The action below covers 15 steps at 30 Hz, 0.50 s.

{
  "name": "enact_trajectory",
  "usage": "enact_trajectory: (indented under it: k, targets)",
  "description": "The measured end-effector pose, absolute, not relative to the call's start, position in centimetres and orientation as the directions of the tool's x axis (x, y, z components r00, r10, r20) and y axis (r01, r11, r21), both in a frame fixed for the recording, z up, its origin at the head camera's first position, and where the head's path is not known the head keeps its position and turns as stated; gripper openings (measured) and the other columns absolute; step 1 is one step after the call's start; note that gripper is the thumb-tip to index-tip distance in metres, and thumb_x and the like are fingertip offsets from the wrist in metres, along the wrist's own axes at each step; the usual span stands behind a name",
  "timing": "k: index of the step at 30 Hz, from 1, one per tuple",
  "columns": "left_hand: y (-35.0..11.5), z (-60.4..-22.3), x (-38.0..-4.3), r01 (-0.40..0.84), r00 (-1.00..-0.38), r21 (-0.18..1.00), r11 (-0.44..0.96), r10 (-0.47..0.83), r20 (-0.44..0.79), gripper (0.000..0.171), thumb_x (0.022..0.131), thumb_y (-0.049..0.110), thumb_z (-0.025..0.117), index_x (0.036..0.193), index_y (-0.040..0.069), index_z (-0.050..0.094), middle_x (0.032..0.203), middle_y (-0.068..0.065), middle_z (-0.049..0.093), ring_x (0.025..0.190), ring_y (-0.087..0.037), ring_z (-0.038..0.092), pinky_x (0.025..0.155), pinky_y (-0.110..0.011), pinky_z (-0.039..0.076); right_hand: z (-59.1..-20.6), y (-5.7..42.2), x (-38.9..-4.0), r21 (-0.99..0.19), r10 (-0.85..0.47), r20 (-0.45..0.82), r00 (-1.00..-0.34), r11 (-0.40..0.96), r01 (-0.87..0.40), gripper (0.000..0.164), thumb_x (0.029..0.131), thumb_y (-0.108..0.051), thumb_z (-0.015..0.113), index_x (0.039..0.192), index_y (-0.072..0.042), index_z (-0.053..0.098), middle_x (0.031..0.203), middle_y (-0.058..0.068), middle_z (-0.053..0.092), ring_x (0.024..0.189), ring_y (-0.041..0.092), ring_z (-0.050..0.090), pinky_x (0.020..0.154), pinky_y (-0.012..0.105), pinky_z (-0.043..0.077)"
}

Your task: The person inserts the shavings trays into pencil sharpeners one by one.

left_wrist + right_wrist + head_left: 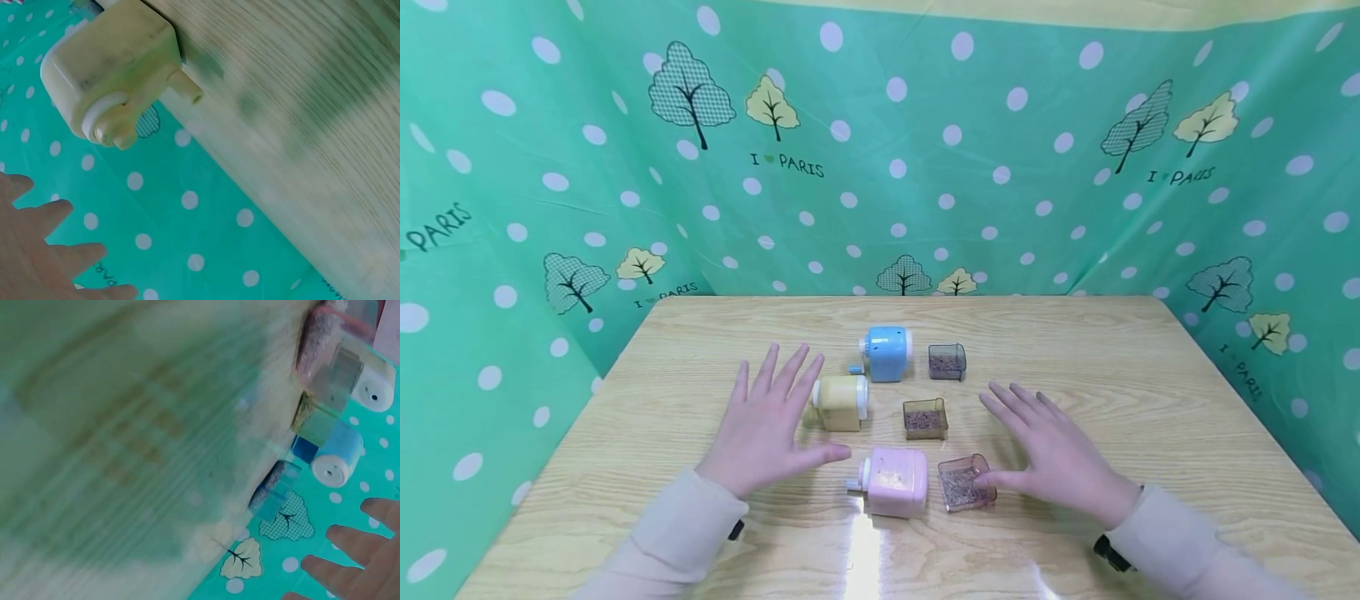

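Observation:
Three hand-crank pencil sharpeners stand on the wooden table: a blue sharpener (887, 354) at the back, a yellow sharpener (840, 404) (119, 56) in the middle and a pink sharpener (897, 483) nearest me. Right of each lies a see-through drawer with shavings: a grey-blue drawer (947, 350), a yellowish drawer (925, 434) and a pinkish drawer (968, 504). My left hand (766, 429) is spread left of the yellow and pink sharpeners, gripping nothing. With fingers extended, my right hand (1056, 458) is beside the pinkish drawer, its thumb overlapping it; contact cannot be told.
A green dotted cloth (925, 167) printed with trees hangs behind and at both sides of the table (1060, 325). Dark straps show at both sleeve cuffs. Bright glare lies on the table's front part.

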State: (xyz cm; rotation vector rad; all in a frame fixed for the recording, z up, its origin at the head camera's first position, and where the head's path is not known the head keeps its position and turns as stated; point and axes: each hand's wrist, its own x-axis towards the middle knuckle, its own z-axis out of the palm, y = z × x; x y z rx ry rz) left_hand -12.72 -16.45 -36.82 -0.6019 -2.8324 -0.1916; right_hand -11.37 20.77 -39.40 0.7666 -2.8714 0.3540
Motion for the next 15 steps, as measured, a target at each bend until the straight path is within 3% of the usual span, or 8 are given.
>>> enact_trajectory:
  k: [15]
  targets:
    - [-15.1, -37.3, -11.8, 0.488, -0.833, 0.041, 0.872, 0.451, 0.322, 0.117, 0.072, 0.089, 0.040, 0.159, 0.011, 0.035, 0.162, -0.014, 0.037, 0.148, -0.044, 0.028, 0.117, -0.064, 0.017, -40.5, 20.1, -10.1, -0.206, -0.500, 0.200, -0.842, 0.819, -0.535, 0.105, 0.073, -0.077, 0.058, 0.147, -0.003, 0.054, 0.151, 0.017, 0.051, 0.138, 0.044, 0.045, 0.112, 0.060, 0.032]
